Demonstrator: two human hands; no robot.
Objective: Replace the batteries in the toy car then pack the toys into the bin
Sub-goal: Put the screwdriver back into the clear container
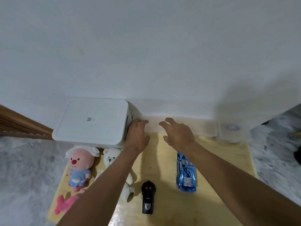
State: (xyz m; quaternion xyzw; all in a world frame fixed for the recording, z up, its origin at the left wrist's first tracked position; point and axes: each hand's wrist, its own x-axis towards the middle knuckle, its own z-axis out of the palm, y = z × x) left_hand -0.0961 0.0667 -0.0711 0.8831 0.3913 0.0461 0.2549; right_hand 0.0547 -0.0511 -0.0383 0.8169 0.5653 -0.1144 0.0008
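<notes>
A blue toy car [186, 172] lies on the wooden table [219, 160], right of centre. A black remote control [147, 199] lies near the front middle. A pink plush [79, 167], a white teddy bear [112, 160] and a small pink toy [65, 204] lie on the left. The white bin [91, 121] with its lid on stands at the back left. My left hand [138, 132] reaches forward beside the bin's right side, fingers relaxed. My right hand [177, 131] is held out over the table's back edge, fingers spread, holding nothing.
A clear plastic container [232, 131] sits at the back right corner. A white wall rises right behind the table. Grey floor lies on both sides, with a wooden skirting board [21, 124] on the left.
</notes>
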